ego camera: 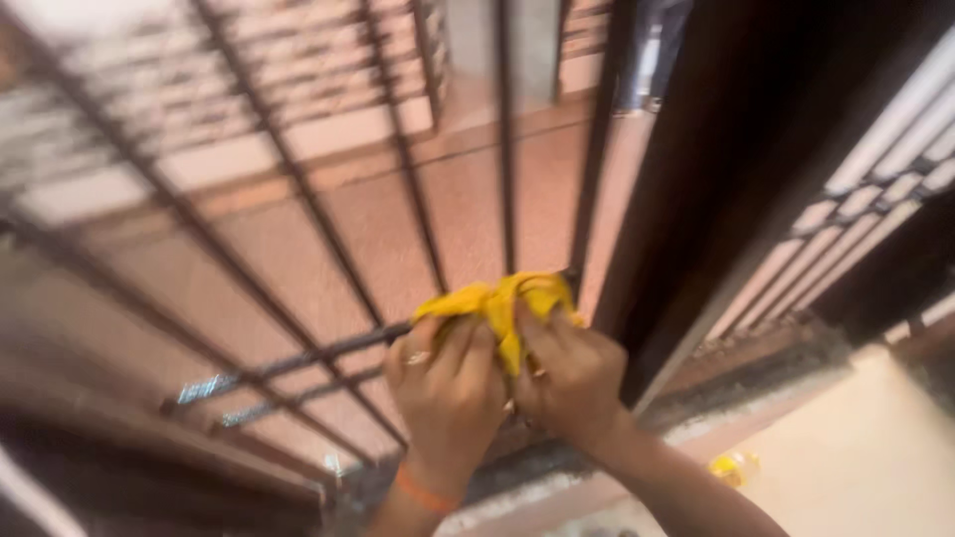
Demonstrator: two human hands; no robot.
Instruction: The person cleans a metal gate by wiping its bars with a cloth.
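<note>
Both my hands grip a crumpled yellow cloth (502, 298) pressed against a horizontal bar of a dark metal grille gate (298, 353). My left hand (448, 383), with a ring on one finger and an orange band at the wrist, closes on the cloth's left part. My right hand (572, 373) closes on its right part, next to the thick dark gate frame (696, 219). The picture is motion-blurred.
Behind the grille lies a reddish tiled floor (328, 249) and a second blurred railing at upper left. A person's legs (652, 50) stand far off at the top. A small yellow object (734, 467) lies on the pale floor at lower right, beside another grille (856, 219).
</note>
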